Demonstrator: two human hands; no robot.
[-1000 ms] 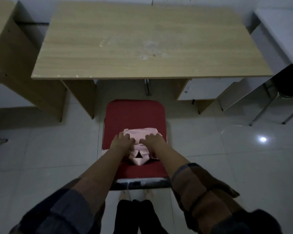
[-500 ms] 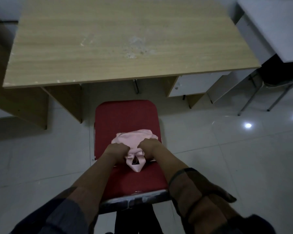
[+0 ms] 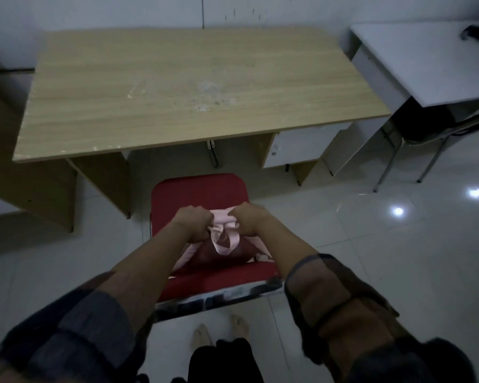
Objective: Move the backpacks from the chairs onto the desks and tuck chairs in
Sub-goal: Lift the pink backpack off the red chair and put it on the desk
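A small pink backpack (image 3: 224, 230) hangs just above the seat of a red chair (image 3: 199, 190), casting a dark shadow on the cushion. My left hand (image 3: 192, 223) and my right hand (image 3: 250, 221) are both closed on its top edge, one at each side, and a loop strap dangles between them. The chair stands pulled out in front of a light wooden desk (image 3: 177, 87), with its metal back rail nearest me.
A white desk (image 3: 415, 59) stands at the right with a dark metal-legged chair (image 3: 415, 128) under it. Another wooden desk's side panel (image 3: 20, 175) is at the left. A white drawer unit (image 3: 296, 147) hangs under the wooden desk. My feet (image 3: 219, 330) are behind the chair.
My hands went from resting flat on the backpack to gripping its top, and they have raised it off the red seat. The view has tilted up and shows more of the desk.
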